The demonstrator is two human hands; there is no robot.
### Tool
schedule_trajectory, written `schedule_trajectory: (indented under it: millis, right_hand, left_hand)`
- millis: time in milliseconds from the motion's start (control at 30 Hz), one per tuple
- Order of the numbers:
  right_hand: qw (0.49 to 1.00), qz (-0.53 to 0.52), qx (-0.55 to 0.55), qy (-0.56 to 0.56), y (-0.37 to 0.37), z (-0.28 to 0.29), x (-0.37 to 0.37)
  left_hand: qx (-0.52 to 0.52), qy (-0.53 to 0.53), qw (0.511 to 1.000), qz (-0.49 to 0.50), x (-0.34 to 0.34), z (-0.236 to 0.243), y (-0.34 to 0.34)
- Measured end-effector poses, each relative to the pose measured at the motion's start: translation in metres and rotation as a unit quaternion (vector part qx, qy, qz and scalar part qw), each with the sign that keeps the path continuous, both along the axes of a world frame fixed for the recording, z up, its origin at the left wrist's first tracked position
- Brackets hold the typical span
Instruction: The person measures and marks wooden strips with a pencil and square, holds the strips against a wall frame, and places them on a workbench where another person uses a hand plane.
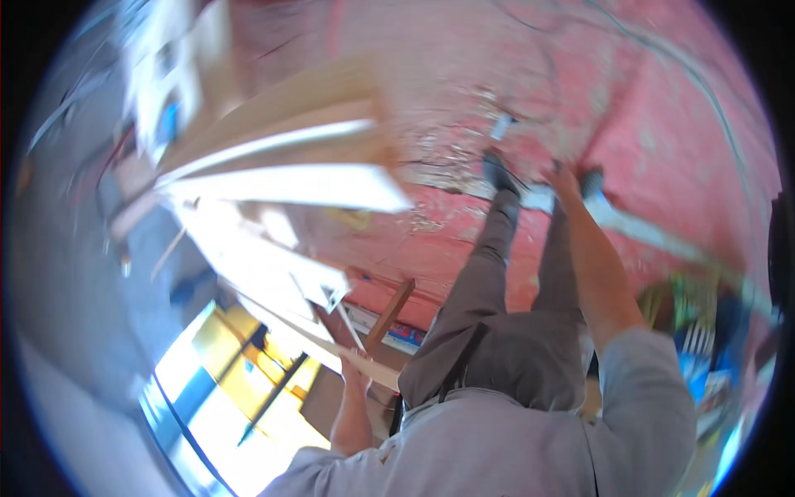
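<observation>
My left hand (357, 369) is at the lower edge of a long pale board (273, 282), its fingers bent over that edge. Bright glare washes out much of the board's surface. Out in front of my legs, my right hand (564, 181) hangs from an outstretched arm, above the floor near my shoes. Motion smears its fingers, and I can make out nothing in it. Beyond the board, several flat brown and white panels (290, 187) fan out from a common corner at the left.
Wood shavings and scraps (451, 170) litter the worn red floor (662, 124). A cable (704, 87) runs along the far right. A brown wooden bar (389, 315) stands out beside my left leg. Mixed colourful items (700, 340) lie at my right. Yellow-lit panes (248, 364) show at lower left.
</observation>
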State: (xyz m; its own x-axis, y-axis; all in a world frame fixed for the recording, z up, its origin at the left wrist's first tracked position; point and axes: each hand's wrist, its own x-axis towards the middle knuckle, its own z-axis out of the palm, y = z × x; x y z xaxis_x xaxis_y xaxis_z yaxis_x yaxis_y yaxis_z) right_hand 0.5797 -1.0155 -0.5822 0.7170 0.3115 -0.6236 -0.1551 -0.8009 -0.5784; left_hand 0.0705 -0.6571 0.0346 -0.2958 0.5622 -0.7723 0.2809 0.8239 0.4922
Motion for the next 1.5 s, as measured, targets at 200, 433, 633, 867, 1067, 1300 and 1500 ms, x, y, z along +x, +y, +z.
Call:
schedule_trajectory:
  millis: [200,433,633,867,1067,1300,1500]
  right_hand:
    - [0.903,0.355,-0.045,-0.236,-0.129,0.051,-0.007]
    - [0.813,0.568,-0.094,-0.093,-0.173,0.197,0.06]
    - [0.939,0.016,0.023,0.343,-0.111,0.398,0.118]
    - [0.915,0.164,0.217,0.299,0.012,0.592,0.14]
    - [0.833,0.359,0.326,0.267,0.069,0.759,0.103]
    - [0.828,0.513,0.218,0.057,0.052,0.86,0.109]
    - [0.84,0.494,0.172,0.143,0.013,0.891,0.145]
  left_hand:
    - [0.076,-0.093,0.975,0.188,0.049,-0.032,-0.025]
    - [0.096,-0.06,0.979,0.171,0.068,-0.015,-0.065]
    - [0.166,-0.202,0.946,0.19,0.134,0.015,-0.065]
    - [0.156,-0.38,0.886,0.213,0.25,0.082,-0.069]
    - [0.204,-0.446,0.849,0.196,0.356,0.13,-0.122]
    - [0.146,-0.446,0.881,0.063,0.385,0.136,-0.166]
    - [0.17,-0.556,0.794,0.177,0.331,0.114,-0.145]
